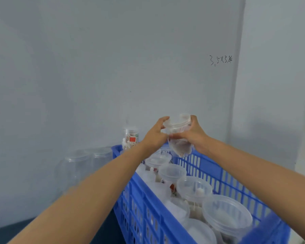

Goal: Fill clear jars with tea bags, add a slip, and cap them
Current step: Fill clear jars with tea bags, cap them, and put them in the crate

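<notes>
Jars w/ clear lids [226, 214] sit packed in the blue crate [203, 170] nearest the cam, lids up, some w/ tea bag tags showing thru. Above the crate's far end both hands hold one clear jar [179, 138] up in the air, tea bags visible inside, cap on top. Left hand [156, 133] is wrapped round its left side, right hand [195, 132] curled round the body, thumb near the cap. Looks like capping or a last twist, imo. Prob light, thin plastic, kinda slick, so grip the body and don't squeeze hard. Further back a filled jar w/ red label [131, 138] stands by the wall; empty jars [85, 162] on the left, blurry.
</notes>
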